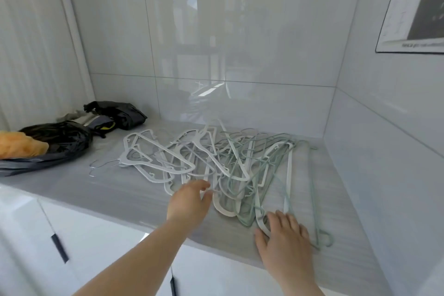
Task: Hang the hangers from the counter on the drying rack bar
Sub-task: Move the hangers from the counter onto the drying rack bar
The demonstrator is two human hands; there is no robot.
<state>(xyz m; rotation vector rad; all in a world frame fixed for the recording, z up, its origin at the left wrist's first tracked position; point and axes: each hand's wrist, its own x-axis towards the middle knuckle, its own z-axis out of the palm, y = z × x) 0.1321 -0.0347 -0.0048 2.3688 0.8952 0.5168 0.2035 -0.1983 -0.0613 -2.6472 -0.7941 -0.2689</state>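
A tangled heap of white and pale green plastic hangers (216, 163) lies across the grey counter (134, 197). My left hand (189, 202) reaches into the near edge of the heap, its fingertips touching a white hanger (223, 209). My right hand (283, 240) lies flat with fingers spread on the nearest hangers, a pale green one (247, 218) just left of it. Neither hand holds anything lifted. No drying rack bar is in view.
Black plastic bags (62, 139) with an orange cloth (21, 144) and dark folded items (120, 113) sit at the counter's left. Glossy tiled walls (240, 43) close the back and right. White cabinet fronts (79, 243) with dark handles run below the counter edge.
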